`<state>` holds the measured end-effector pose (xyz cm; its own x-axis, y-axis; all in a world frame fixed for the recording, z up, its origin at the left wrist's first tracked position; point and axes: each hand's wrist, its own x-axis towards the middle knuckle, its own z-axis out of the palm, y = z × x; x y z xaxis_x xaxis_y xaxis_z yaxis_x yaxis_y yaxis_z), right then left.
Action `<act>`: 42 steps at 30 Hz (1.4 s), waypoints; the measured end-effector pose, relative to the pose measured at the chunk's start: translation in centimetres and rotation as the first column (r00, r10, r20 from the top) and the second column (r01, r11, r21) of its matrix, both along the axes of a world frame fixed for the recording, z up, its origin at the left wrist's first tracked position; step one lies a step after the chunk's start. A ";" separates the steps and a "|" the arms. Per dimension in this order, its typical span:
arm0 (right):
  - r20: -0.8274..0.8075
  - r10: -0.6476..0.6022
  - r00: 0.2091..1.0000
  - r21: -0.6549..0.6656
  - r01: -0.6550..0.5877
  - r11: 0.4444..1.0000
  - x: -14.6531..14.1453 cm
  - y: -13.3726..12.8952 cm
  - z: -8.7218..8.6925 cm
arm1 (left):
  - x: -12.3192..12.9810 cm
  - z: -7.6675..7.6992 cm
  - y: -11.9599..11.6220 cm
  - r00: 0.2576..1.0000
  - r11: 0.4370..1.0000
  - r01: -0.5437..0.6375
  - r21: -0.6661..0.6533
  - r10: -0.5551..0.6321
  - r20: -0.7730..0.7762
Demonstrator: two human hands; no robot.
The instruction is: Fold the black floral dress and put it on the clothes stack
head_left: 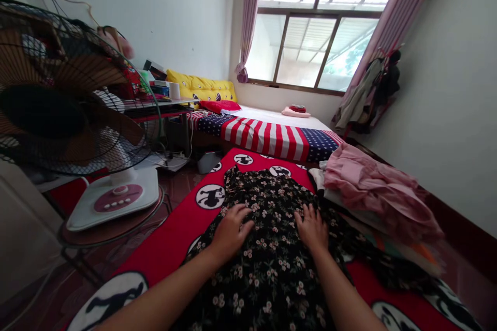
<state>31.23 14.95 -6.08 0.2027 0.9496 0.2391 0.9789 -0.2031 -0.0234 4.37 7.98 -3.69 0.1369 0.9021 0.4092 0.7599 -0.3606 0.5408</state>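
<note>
A black floral dress (267, 248) lies spread out on a red blanket (174, 248) with white round cartoon prints. My left hand (232, 232) rests on the dress's left side, fingers stretched forward and thumb apart. Flat on the right side of the dress is my right hand (312, 227), its fingers spread. Neither hand grips the cloth. One long sleeve (384, 264) of the dress reaches out to the right, beside a pile of folded clothes. The lower end of the dress runs out of view between my forearms.
Pink clothing (373, 181) tops the pile at the right. A fan (112, 191) stands on a round stool (116, 232) at the left. Behind is a bed with a striped, starred cover (264, 137), under a window (306, 51). Clothes (365, 93) hang at the right wall.
</note>
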 end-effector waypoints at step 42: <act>-0.034 -0.001 0.999 0.045 0.003 0.999 -0.3 -0.2 0.3 | -5.2 3.5 13.0 0.978 0.965 -0.180 -0.192 0.156 -0.136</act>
